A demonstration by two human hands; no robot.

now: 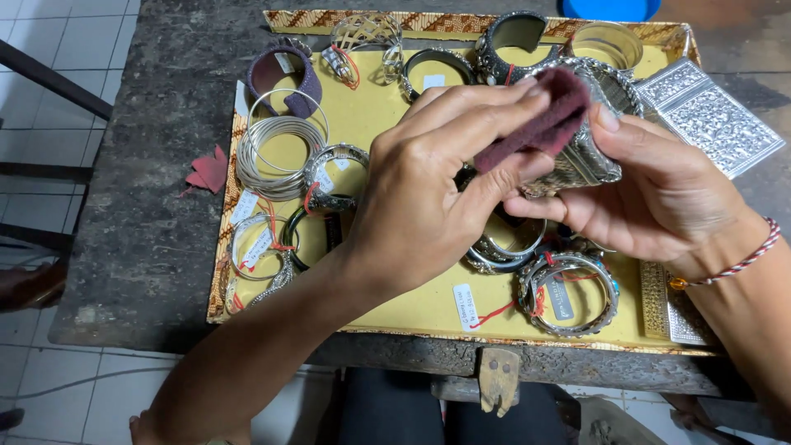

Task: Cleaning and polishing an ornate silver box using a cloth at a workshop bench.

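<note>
While steadied above the tray [247,140] on the worktop [156,206]: silver cuff [585,148], clasped in right hand [659,198] for rubbing; maroon cloth [544,119], pinched by left hand [428,198] fingers, pressed against cuff.

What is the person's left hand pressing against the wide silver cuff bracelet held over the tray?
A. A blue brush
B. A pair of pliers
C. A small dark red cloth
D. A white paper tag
C: the left hand pinches a small dark red cloth against the silver cuff bracelet, which the right hand holds above the yellow tray.
</note>
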